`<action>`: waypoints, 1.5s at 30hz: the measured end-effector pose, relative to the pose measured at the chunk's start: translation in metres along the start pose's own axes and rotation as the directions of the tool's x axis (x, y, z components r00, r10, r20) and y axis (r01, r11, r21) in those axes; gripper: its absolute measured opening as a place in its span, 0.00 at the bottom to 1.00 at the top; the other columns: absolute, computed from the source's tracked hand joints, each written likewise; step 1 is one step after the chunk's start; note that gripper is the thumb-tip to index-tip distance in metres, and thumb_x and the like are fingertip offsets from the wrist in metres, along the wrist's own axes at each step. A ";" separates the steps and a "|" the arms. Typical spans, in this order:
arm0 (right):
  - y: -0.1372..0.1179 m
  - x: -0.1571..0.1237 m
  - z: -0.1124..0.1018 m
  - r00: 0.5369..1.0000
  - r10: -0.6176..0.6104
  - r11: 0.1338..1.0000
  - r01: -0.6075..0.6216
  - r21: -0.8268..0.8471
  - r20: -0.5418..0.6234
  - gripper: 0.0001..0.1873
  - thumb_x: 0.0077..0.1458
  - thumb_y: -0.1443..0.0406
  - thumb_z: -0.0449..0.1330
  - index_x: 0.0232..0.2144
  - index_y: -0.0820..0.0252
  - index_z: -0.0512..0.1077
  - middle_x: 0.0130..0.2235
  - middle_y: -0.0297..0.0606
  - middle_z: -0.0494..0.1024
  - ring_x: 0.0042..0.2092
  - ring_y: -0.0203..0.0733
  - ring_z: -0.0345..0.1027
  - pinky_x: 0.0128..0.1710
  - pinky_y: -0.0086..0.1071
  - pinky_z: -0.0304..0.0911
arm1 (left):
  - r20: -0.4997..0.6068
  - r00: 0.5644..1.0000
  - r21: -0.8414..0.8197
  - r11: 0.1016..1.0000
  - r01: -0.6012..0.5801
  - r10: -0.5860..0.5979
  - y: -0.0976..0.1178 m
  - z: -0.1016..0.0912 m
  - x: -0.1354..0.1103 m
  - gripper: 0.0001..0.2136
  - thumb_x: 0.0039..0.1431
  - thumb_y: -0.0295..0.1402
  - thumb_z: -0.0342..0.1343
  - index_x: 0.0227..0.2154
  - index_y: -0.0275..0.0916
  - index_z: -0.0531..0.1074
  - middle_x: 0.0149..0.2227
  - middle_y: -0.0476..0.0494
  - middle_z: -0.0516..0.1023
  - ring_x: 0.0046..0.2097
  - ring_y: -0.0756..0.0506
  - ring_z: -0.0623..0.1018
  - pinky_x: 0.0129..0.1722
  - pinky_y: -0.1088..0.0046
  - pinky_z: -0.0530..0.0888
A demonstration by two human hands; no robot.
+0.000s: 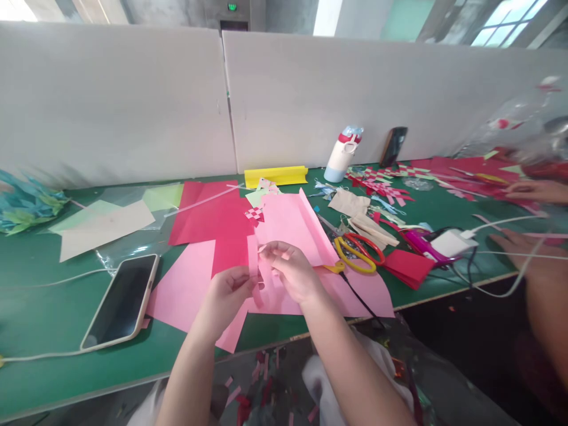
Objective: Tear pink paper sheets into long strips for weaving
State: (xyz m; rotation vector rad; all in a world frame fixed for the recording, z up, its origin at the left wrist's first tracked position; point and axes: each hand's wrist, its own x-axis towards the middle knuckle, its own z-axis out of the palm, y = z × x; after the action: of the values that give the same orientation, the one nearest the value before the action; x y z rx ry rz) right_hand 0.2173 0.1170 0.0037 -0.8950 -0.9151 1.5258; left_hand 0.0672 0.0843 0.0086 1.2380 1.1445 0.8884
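Between my two hands stands a narrow pink paper strip [252,257], held over the sheets on the table. My left hand [231,290] is closed on its lower part, thumb against fingers. My right hand [288,266] is closed beside the strip's upper part, fingertips pinched on a pale bit of paper, perhaps a strip end. Under and around them lie pink sheets [284,216] and red sheets [204,213]. A small woven red-and-white paper piece [254,215] rests just beyond my hands. Scissors with yellow and red handles [361,254] lie right of my right hand.
A phone [122,302] lies at left near blue-green artificial leaves [26,201]. Behind are a yellow folded piece [276,176], a bottle [342,155] and an upright phone [393,147]. A white charger [452,242] trails cables at right, near another person's hand [536,191]. A white partition [377,100] backs the table.
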 end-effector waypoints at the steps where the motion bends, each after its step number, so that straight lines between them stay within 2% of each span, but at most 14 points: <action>1: 0.000 -0.001 0.001 1.000 0.012 1.000 -0.013 0.021 0.009 0.08 0.39 0.63 0.69 0.25 0.58 0.75 0.31 0.32 0.76 0.27 0.29 0.61 0.23 0.25 0.53 | 0.002 1.000 -0.022 1.000 0.020 -0.020 0.000 0.001 0.000 0.08 0.54 0.33 0.57 0.35 0.36 0.77 0.26 0.46 0.78 0.31 0.48 0.76 0.35 0.71 0.73; 4: 0.000 -0.001 0.004 0.999 0.038 0.996 -0.039 0.079 0.021 0.10 0.38 0.63 0.70 0.25 0.57 0.74 0.26 0.30 0.73 0.26 0.29 0.61 0.24 0.25 0.55 | 0.001 0.997 -0.069 0.995 0.072 -0.072 0.001 0.002 0.000 0.08 0.52 0.32 0.58 0.35 0.35 0.76 0.29 0.45 0.79 0.29 0.49 0.76 0.33 0.72 0.72; 8: 0.001 -0.002 0.004 0.999 0.031 0.992 -0.033 0.121 0.013 0.11 0.37 0.64 0.71 0.25 0.59 0.75 0.25 0.30 0.72 0.28 0.29 0.63 0.29 0.25 0.59 | 0.021 0.991 -0.123 0.983 0.133 -0.132 0.001 0.002 0.000 0.11 0.52 0.34 0.59 0.38 0.34 0.76 0.29 0.44 0.80 0.30 0.48 0.76 0.34 0.72 0.73; 13: 0.001 -0.001 0.002 0.998 0.048 0.987 -0.053 0.152 0.032 0.12 0.36 0.63 0.71 0.25 0.58 0.74 0.26 0.30 0.73 0.27 0.30 0.63 0.26 0.26 0.59 | 0.007 0.989 -0.172 0.974 0.145 -0.146 -0.001 0.001 0.002 0.12 0.49 0.34 0.61 0.37 0.35 0.76 0.27 0.45 0.78 0.29 0.49 0.75 0.32 0.74 0.72; 18: 0.003 0.000 0.003 0.999 0.022 1.000 -0.022 0.013 -0.030 0.13 0.36 0.62 0.70 0.26 0.59 0.74 0.26 0.31 0.73 0.28 0.32 0.66 0.29 0.28 0.62 | 0.044 0.987 -0.176 0.971 0.163 -0.157 0.004 0.006 0.000 0.11 0.50 0.34 0.61 0.36 0.35 0.76 0.29 0.43 0.80 0.30 0.47 0.78 0.33 0.70 0.73; 20: 0.004 -0.001 0.003 0.998 0.004 0.999 -0.007 -0.036 -0.068 0.13 0.37 0.61 0.70 0.26 0.60 0.73 0.25 0.31 0.74 0.28 0.33 0.67 0.30 0.29 0.63 | 0.076 0.984 -0.152 0.974 0.169 -0.159 0.007 0.007 -0.002 0.11 0.49 0.34 0.61 0.36 0.36 0.76 0.32 0.40 0.81 0.33 0.45 0.79 0.35 0.69 0.74; 24: 0.004 -0.002 0.004 0.994 -0.049 0.990 0.036 -0.138 -0.094 0.14 0.39 0.61 0.69 0.29 0.60 0.73 0.29 0.34 0.76 0.34 0.36 0.71 0.38 0.32 0.66 | 0.150 0.976 -0.083 0.981 0.173 -0.160 0.008 0.002 -0.004 0.13 0.48 0.35 0.63 0.38 0.37 0.75 0.38 0.38 0.80 0.39 0.43 0.79 0.42 0.65 0.74; 26: 0.005 -0.003 0.004 0.995 -0.062 0.980 0.045 -0.195 -0.080 0.16 0.40 0.61 0.69 0.34 0.59 0.72 0.31 0.34 0.77 0.35 0.37 0.72 0.38 0.32 0.67 | 0.100 0.987 -0.072 0.989 0.133 -0.125 0.007 -0.003 -0.003 0.15 0.47 0.36 0.64 0.39 0.38 0.75 0.40 0.38 0.80 0.42 0.43 0.78 0.44 0.65 0.73; 29: 0.006 -0.006 0.006 0.998 -0.055 0.964 0.045 -0.262 -0.032 0.16 0.43 0.61 0.68 0.36 0.59 0.72 0.30 0.35 0.77 0.34 0.38 0.73 0.38 0.33 0.67 | -0.068 0.998 -0.088 0.996 0.012 -0.018 0.006 -0.010 -0.001 0.15 0.47 0.38 0.64 0.38 0.37 0.75 0.39 0.40 0.79 0.43 0.43 0.77 0.45 0.66 0.72; 32: 0.007 -0.008 0.009 0.999 -0.054 0.943 0.053 -0.328 0.005 0.14 0.45 0.60 0.66 0.35 0.58 0.72 0.30 0.36 0.78 0.34 0.38 0.73 0.38 0.33 0.67 | -0.244 0.969 -0.121 0.990 -0.072 0.041 0.004 -0.012 0.000 0.14 0.45 0.39 0.65 0.33 0.36 0.76 0.34 0.43 0.79 0.39 0.44 0.77 0.44 0.67 0.72; 35: 0.008 -0.010 0.014 0.999 -0.047 0.930 0.049 -0.363 0.012 0.15 0.44 0.59 0.67 0.35 0.58 0.72 0.30 0.36 0.79 0.33 0.39 0.73 0.36 0.34 0.67 | -0.386 0.922 -0.145 0.984 -0.101 0.038 0.003 -0.012 0.001 0.12 0.42 0.38 0.67 0.28 0.36 0.77 0.29 0.45 0.79 0.36 0.46 0.77 0.40 0.69 0.73; 41: 0.011 -0.011 0.018 0.999 -0.036 0.921 0.047 -0.387 0.035 0.19 0.40 0.58 0.69 0.35 0.58 0.73 0.30 0.36 0.79 0.33 0.40 0.73 0.35 0.34 0.68 | -0.452 0.892 -0.103 0.991 -0.081 0.026 0.006 -0.012 0.000 0.11 0.42 0.40 0.66 0.24 0.37 0.77 0.26 0.46 0.79 0.33 0.46 0.76 0.37 0.70 0.73; 45: 0.013 -0.011 0.018 0.994 -0.061 0.939 0.086 -0.332 0.086 0.15 0.42 0.57 0.68 0.32 0.59 0.74 0.32 0.38 0.79 0.36 0.41 0.74 0.39 0.36 0.69 | -0.464 0.884 -0.054 0.993 -0.101 0.065 0.005 -0.012 0.000 0.11 0.43 0.41 0.65 0.23 0.37 0.76 0.24 0.47 0.77 0.31 0.47 0.75 0.34 0.71 0.72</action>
State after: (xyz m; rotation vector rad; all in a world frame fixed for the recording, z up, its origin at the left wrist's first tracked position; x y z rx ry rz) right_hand 0.1970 0.1030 0.0001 -1.0371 -1.2759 1.3675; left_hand 0.0560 0.0878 0.0139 1.0443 1.4219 1.3297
